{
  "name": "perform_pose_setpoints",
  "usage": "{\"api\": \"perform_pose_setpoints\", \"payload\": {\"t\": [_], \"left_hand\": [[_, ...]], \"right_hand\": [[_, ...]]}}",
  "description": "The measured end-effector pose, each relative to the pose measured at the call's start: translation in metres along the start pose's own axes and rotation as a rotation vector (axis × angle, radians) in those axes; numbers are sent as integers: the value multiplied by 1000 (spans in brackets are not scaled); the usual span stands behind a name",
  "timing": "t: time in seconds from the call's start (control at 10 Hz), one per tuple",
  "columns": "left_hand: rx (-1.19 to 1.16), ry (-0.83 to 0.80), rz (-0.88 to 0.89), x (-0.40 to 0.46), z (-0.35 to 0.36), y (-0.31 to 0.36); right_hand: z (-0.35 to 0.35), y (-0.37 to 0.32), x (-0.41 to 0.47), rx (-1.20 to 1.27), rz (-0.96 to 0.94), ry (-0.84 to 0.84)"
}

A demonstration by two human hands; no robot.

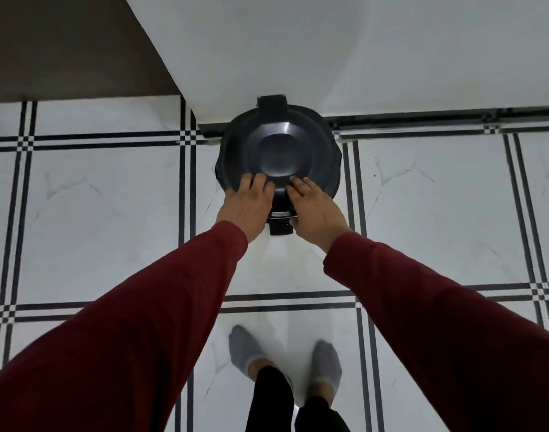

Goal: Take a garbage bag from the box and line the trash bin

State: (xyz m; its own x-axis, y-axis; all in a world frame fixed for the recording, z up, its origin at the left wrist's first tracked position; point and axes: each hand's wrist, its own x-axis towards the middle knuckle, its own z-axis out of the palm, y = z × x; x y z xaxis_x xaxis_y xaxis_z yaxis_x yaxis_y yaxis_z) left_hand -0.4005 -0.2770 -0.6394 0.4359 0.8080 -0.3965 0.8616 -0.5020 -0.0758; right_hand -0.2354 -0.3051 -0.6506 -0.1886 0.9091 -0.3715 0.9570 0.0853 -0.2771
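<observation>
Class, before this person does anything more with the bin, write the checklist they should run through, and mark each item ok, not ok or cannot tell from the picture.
1. Trash bin upright on the tiled floor, against the wall: ok.
2. Both hands on the bin: left hand and right hand rest on its near edge: ok.
3. Lid closed: ok.
4. Garbage bag fitted inside: cannot tell, lid hides it.
5. Bag box within reach: cannot tell, none in view.
6. Pedal unobstructed: ok.

Trash bin (279, 151) stands against wall (329, 42); both hands (246, 199) on its lid.
</observation>
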Motion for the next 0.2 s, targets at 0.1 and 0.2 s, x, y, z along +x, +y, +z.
{"api": "perform_pose_setpoints", "payload": {"t": [0.1, 0.2], "left_hand": [[-116, -43, -28, -7, -16, 4], [-227, -65, -60, -10, -49, 4]], "right_hand": [[-14, 1, -7, 187, 68, -58], [-47, -1, -6, 282, 145, -143]]}}
